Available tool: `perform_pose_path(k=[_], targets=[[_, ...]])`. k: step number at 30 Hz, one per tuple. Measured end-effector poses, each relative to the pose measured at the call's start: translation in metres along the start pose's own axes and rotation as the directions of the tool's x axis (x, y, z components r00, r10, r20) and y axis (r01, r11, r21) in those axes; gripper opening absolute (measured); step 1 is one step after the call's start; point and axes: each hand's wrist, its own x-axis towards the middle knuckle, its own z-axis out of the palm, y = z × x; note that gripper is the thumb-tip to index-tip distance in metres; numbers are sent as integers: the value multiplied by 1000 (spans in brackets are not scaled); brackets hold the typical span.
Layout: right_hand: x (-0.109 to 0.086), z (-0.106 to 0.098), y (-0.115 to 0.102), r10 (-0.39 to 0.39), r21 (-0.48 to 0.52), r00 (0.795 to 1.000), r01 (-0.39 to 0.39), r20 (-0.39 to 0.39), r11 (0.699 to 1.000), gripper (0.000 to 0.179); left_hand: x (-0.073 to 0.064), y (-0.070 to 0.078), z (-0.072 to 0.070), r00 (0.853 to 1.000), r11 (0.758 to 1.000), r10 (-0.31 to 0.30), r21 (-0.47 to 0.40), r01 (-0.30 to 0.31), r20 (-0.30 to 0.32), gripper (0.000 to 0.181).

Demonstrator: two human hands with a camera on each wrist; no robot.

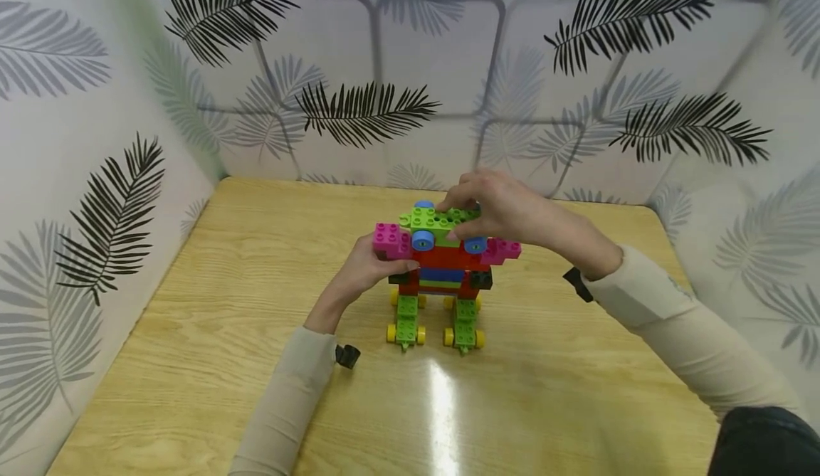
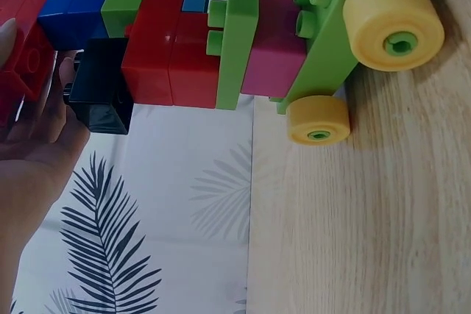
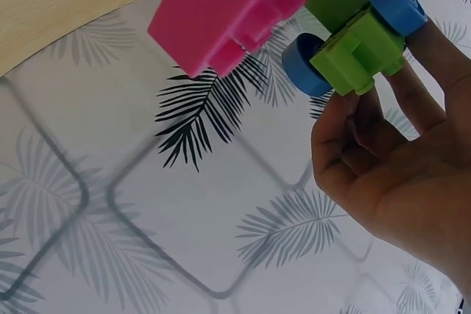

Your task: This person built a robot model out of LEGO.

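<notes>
A figure of toy building bricks stands on the table, its red bricks point(image 1: 442, 257) forming the upper body. My left hand point(image 1: 359, 270) grips it at the side, thumb across the front below a pink brick point(image 1: 387, 238). A black brick point(image 2: 103, 86) juts out beside that hand in the left wrist view. On top lies a light green wheeled base point(image 1: 426, 220) with blue wheels, which my right hand point(image 1: 502, 202) pinches from above. Another pink brick point(image 3: 213, 12) sticks out near the right hand. Two green wheeled bases with yellow wheels point(image 2: 394, 23) serve as feet.
The wooden table point(image 1: 256, 319) extends around the figure. Behind it and at both sides hang pale cloth walls point(image 1: 435, 56) with a leaf print. A dark rounded object point(image 1: 765, 444) shows at the lower right corner.
</notes>
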Motion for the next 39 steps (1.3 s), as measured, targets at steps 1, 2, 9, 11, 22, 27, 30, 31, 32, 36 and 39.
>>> perform_pose_path(k=[1,2,9,11,22,27,30,31,32,36,39], targets=[[0,0,0,1,-6,1000,-1,-7,1000,37,1,1,-1,1000,1000,6,4,-6,-3,48],[0,-1,0,5,-11,1000,-5,-12,1000,37,1,2,-1,1000,1000,10,6,-10,-3,47],[0,0,2,8,-22,999,-9,-40,1000,38,5,1,-2,1000,1000,5,13,-5,-12,47],[1,1,3,0,-21,999,-1,-41,1000,39,6,0,-3,1000,1000,4,13,-3,-16,47],[9,-3,8,38,-38,999,-39,-17,999,39,18,-2,-7,1000,1000,13,23,-13,-21,48],[9,-4,9,53,-57,998,-54,-16,997,39,22,-3,-8,1000,1000,6,13,-6,-14,48],[9,-4,8,62,-73,998,-63,-16,995,39,24,-3,-8,1000,1000,3,8,-3,-8,48],[9,-4,8,63,-76,998,-64,-18,995,39,24,-3,-8,1000,1000,2,7,-2,-7,48],[9,-4,8,63,-79,998,-64,-20,995,38,25,-3,-8,1000,1000,-1,4,1,-8,48],[9,-4,7,61,-78,998,-63,-30,995,38,25,-3,-8,1000,1000,-5,-7,5,-15,45],[9,-4,7,67,-74,997,-69,-35,995,38,26,-3,-8,1000,1000,-6,-22,5,-14,45]])
